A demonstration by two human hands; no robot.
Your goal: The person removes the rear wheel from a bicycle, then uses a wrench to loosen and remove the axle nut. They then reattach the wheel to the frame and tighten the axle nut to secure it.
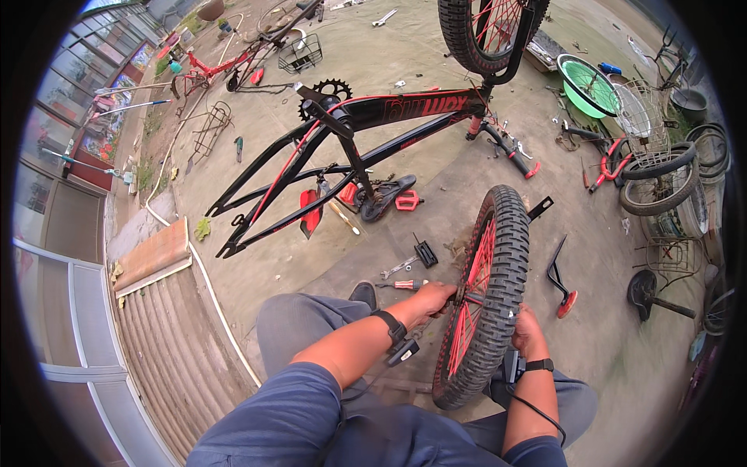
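A bicycle wheel with a knobbly black tyre and red spokes stands upright between my knees. My left hand is closed at the hub on the wheel's left side, thumb and fingers pinched around the axle end. On the wheel's other side, my right hand is close against the tyre, which hides its fingers. A dark metal bracket sticks out beyond the tyre's far right side. Near my left hand lie a screwdriver with a red and clear handle, a wrench and a black pedal.
Ahead, an upside-down black and red bicycle frame stands with its front wheel up. A saddle and red pedal lie beneath. Right are a kickstand-like bar, loose tyres and a green basin. Ridged steps lie left.
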